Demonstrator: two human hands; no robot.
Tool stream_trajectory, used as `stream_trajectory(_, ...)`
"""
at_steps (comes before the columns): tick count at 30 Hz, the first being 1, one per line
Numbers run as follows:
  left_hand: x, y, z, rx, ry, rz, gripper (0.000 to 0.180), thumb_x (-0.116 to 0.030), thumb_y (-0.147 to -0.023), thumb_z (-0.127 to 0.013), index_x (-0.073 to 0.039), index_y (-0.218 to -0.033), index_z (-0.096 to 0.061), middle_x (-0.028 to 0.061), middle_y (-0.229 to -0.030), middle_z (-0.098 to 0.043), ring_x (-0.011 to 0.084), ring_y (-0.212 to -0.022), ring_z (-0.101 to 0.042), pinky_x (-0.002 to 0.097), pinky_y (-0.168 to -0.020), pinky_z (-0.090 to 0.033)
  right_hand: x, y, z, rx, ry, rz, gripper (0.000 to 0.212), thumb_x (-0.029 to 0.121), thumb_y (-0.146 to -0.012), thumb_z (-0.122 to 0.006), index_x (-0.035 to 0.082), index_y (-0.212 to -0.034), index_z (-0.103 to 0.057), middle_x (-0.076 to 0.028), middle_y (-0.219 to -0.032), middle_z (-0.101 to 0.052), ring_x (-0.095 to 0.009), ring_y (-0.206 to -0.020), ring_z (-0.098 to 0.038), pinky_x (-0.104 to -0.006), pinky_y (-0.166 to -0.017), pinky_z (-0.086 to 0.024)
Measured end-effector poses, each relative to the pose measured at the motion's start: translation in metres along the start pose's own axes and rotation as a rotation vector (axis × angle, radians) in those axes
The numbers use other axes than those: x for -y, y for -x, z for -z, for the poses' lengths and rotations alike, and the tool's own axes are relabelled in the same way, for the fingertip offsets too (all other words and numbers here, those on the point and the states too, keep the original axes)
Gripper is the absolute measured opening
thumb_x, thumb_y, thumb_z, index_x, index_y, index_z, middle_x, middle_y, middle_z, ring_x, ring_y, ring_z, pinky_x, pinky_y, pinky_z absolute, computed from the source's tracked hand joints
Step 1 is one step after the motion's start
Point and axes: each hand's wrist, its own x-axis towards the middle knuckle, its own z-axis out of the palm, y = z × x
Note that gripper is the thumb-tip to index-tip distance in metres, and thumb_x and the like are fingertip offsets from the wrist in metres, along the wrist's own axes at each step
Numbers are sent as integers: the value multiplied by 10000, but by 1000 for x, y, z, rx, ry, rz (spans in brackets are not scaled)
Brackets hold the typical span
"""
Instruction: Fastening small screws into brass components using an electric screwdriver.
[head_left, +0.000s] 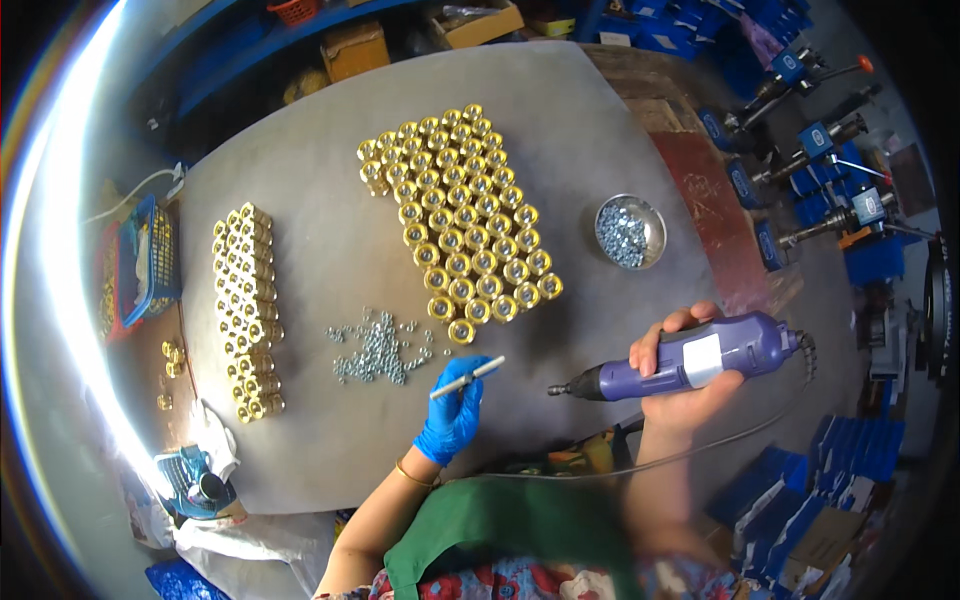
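Observation:
My left hand [450, 418], in a blue glove, pinches a thin pale rod [485, 370] slanting up to the right, just off the near edge of the nut pile. My bare right hand [690, 402] is wrapped round a purple electric screwdriver [745, 350], whose dark socket tip points left toward the gloved hand without touching it. Small silvery nuts [375, 352] lie loose to the left of my glove. Beyond them, round brass fittings [470, 215] stand in a tight block. A second, narrower group of brass fittings [245, 310] lines the table's left side.
A steel bowl [657, 228] of small silvery parts sits at the right of the grey table [310, 180]. Blue baskets [160, 260] stand off its left edge. Lever presses [820, 140] line the far right. The screwdriver's cable [590, 473] runs along the near edge.

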Motion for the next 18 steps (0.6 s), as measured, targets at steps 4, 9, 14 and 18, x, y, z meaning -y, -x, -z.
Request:
stream_trajectory(4,-11,2,11,-138,21,-49,255,-212,-948,-395,-10,-1080,-479,113,-1083,-566,176,-1011,-507,310,-832,-399,-1,0,0,-33,-11,-6,771,658,-652,-623,78,-1117,-417,-68,-938,-552,-189,-547,-527,-323,-535,-422)
stream_trajectory(9,-3,15,35,-201,58,-74,459,-152,-737,-688,-14,-1110,-460,145,-1163,-524,253,-1120,-480,388,-991,-340,1,0,7,-56,1,17,802,681,-653,-602,62,-1122,-403,-72,-934,-556,-188,-551,-541,-324,-538,-437)
stream_trajectory(14,10,24,24,-19,-396,-119,515,-83,-692,-745,-26,-1080,-412,137,-1169,-529,248,-1126,-501,356,-931,-417,-1,0,8,-73,-16,13,791,682,-665,-589,61,-1119,-404,-75,-929,-556,-189,-549,-539,-329,-537,-435)
stream_trajectory(18,9,22,30,54,-483,-152,474,-70,-723,-710,-24,-1102,-429,137,-1107,-540,245,-1002,-561,336,-841,-462,2,2,10,-70,-10,30,792,677,-662,-598,57,-1115,-405,-78,-931,-556,-191,-549,-540,-334,-536,-435)
